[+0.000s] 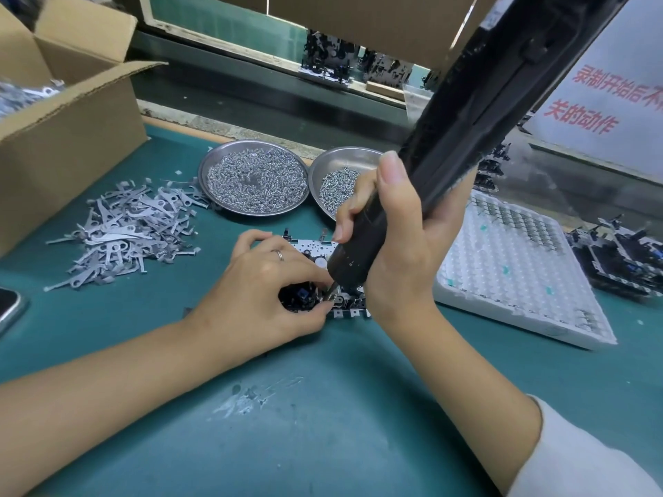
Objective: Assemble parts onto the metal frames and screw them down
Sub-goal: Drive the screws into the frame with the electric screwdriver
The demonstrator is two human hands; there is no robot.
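Right hand [391, 245]: grips black electric screwdriver [448, 145]; keep it steady on the screw
Left hand [265, 281]: pinches perforated metal frame [312, 245] still

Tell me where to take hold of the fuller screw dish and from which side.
Grip the screw dish by its raised rim at the near-left edge, coming from the left. The rim there is bare and stands free of the mat, while the second dish crowds its right side.

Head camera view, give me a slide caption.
Right hand drives electric screwdriver into metal frame steadied by left hand.
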